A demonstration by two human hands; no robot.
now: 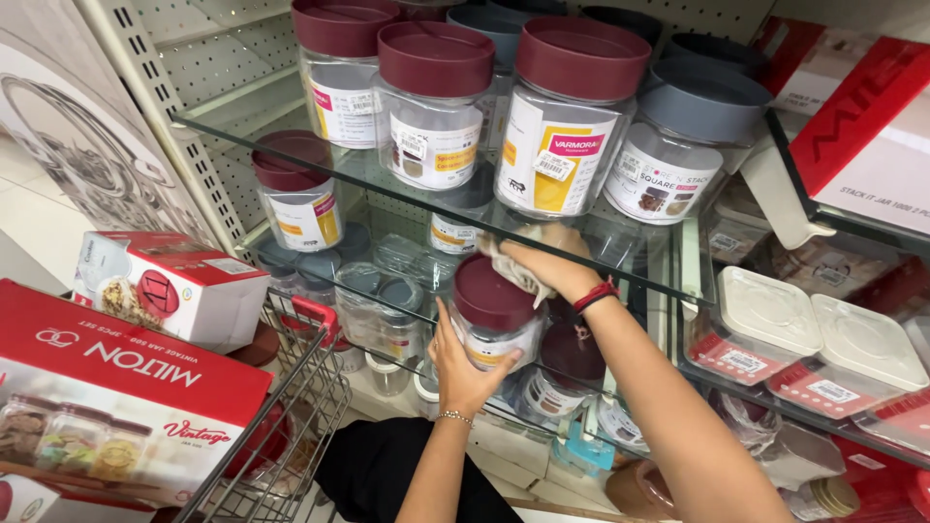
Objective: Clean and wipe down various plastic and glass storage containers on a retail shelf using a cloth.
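Nearest the camera, at the lower left, sits a wire shopping cart with a red handle (pixel 305 387), loaded with a large red-and-white cardboard box picturing glass jars (pixel 116 407) and a smaller red-and-white carton (pixel 170 286) behind it.

Just beyond the cart, the left hand (pixel 463 373) — a thin beaded bracelet at its wrist — is cupped from below around a clear plastic jar with a maroon round lid (pixel 492 315), fingers wrapped on its side and base. The right hand (pixel 542 266), with a red band on the wrist, reaches in under the upper glass shelf (pixel 659 276) and is closed on a pale crumpled cloth (pixel 509 269) pressed against the top of that jar's lid. The jar is held in the gap between the two glass shelves, in front of other small jars with grey and maroon lids.

To the right, on a lower shelf, lie square clear containers with white lids (pixel 809 329).

Farther back, on the upper glass shelf, stand large clear jars with maroon lids (pixel 572 116) and, beside them, a clear jar with a grey square lid (pixel 678 140). A red carton (pixel 862 126) fills the far right corner, and a white perforated back panel (pixel 232 48) stands behind everything.
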